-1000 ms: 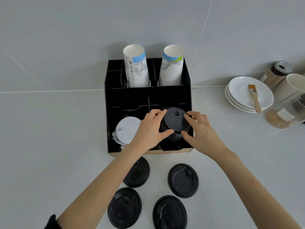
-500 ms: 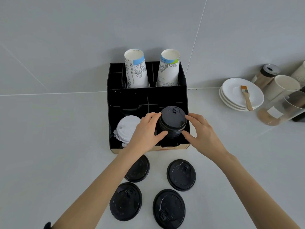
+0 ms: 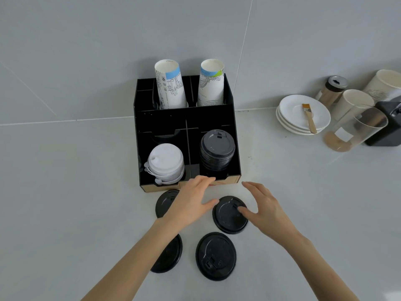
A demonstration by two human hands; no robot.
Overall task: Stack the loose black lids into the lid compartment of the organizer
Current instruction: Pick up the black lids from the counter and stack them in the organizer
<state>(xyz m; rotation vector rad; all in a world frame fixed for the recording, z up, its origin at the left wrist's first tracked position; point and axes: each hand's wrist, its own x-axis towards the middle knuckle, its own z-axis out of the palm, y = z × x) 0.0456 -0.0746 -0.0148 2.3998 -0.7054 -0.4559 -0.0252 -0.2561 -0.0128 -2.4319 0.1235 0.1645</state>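
A black organizer [image 3: 235, 161] stands against the wall. Its front right compartment holds a stack of black lids [image 3: 217, 148]; the front left one holds white lids [image 3: 166, 161]. Several loose black lids lie flat on the counter in front: one [image 3: 227, 216] between my hands, one [image 3: 216, 256] nearer me, one [image 3: 165, 202] partly under my left hand, one [image 3: 170, 255] partly under my left forearm. My left hand [image 3: 191, 203] hovers open just left of the middle lid. My right hand [image 3: 263, 208] is open, its thumb touching that lid's right side.
Two tall paper cups [image 3: 170, 88] stand in the organizer's back compartments. To the right sit stacked white saucers [image 3: 288, 115] with a small brush [image 3: 309, 119], a glass jar [image 3: 355, 131], paper cups, a shaker [image 3: 332, 88] and a dark appliance [image 3: 388, 124].
Both hands have let go of the lid stack in the organizer and drawn back toward me, down to the loose lids on the counter. The camera view shifted slightly.
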